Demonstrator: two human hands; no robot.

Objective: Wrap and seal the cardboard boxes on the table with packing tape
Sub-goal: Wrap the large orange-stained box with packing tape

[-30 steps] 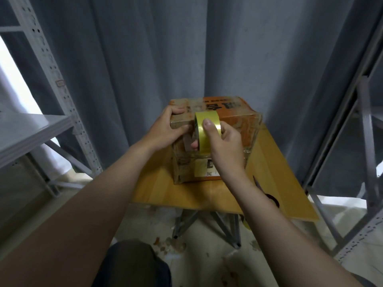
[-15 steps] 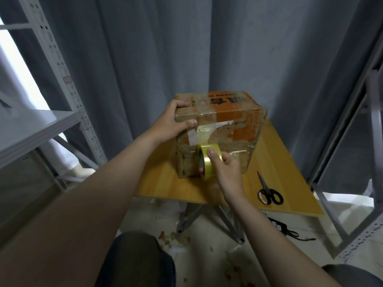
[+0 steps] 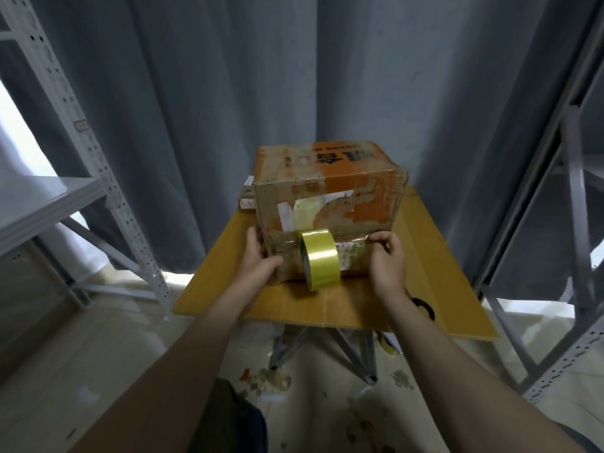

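Observation:
A worn orange-and-brown cardboard box (image 3: 327,191) stands on the small wooden table (image 3: 434,256), with old tape and labels on its front face. A yellow packing tape roll (image 3: 319,262) hangs against the lower front of the box, stuck by its own strip, and no hand holds it. My left hand (image 3: 261,261) grips the box's lower left corner, thumb on the front face. My right hand (image 3: 387,263) grips the lower right corner with curled fingers.
Black scissor handles (image 3: 425,309) show on the table behind my right forearm. A smaller box (image 3: 247,195) peeks out behind the big one at its left. Metal shelving stands at the left (image 3: 98,165) and right (image 3: 575,197). A grey curtain (image 3: 294,76) hangs behind.
My right hand let go of the tape roll, which now hangs on the front face. Both hands moved down to the box's lower corners, the left one coming from the top edge.

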